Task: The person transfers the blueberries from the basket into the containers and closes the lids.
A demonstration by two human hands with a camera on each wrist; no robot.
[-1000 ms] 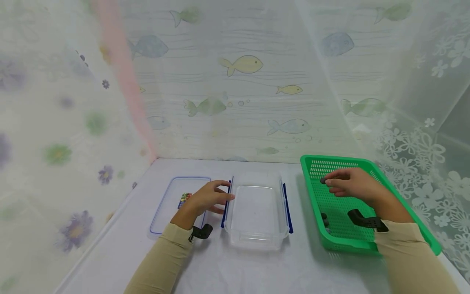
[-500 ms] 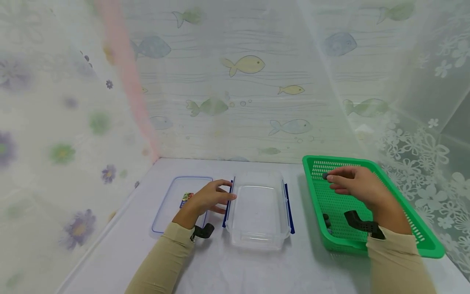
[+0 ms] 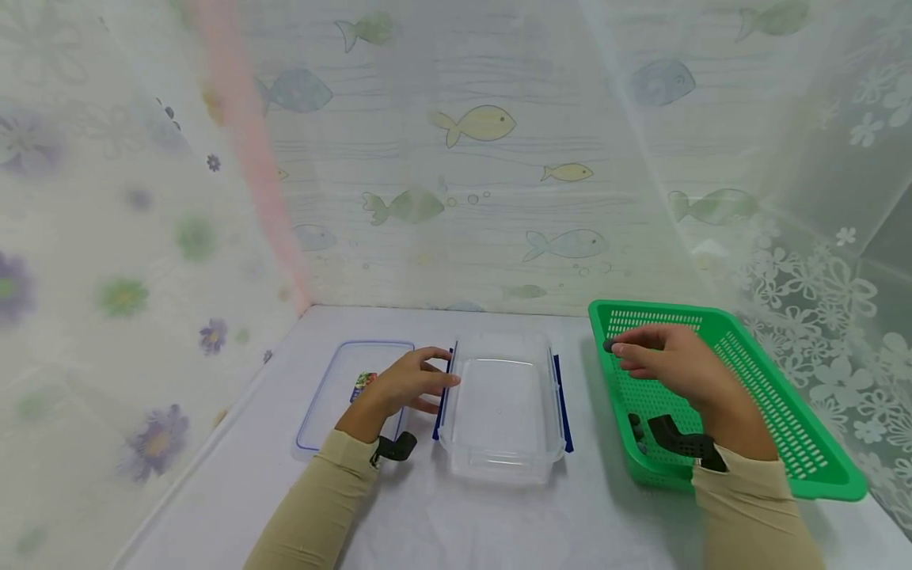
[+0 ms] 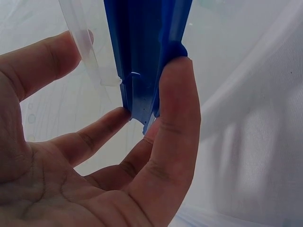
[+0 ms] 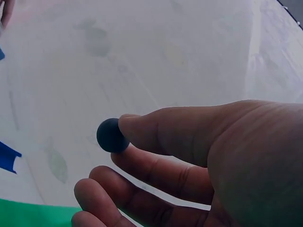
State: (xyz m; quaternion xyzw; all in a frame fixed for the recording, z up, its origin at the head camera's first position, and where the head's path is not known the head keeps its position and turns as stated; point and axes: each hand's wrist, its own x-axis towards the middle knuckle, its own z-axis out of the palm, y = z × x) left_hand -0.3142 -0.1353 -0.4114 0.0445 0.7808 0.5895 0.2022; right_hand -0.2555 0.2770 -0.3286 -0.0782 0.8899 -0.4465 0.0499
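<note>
My left hand (image 3: 406, 385) holds the left wall of a clear plastic container (image 3: 496, 404) on the white table. In the left wrist view its thumb is at the clear wall, while the fingers curl about the hanging blue latch flap (image 4: 142, 52). Above the left part of a green basket (image 3: 651, 389), my right hand (image 3: 670, 368) pinches a small dark ball (image 3: 609, 345) between thumb and forefinger. The right wrist view shows the dark blue ball (image 5: 111, 136) smooth and round, the other fingers loosely bent below. Several similar dark balls (image 3: 636, 426) lie inside the basket's left side.
A clear lid (image 3: 328, 419) with a blue rim lies flat left of the container, partly behind the left hand. Another blue latch (image 3: 561, 404) hangs open on the container's right side. Patterned curtains (image 3: 484, 198) surround the table's back and sides.
My right hand has moved left with the ball, from over the basket's inside to its left rim. The left hand stays on the container.
</note>
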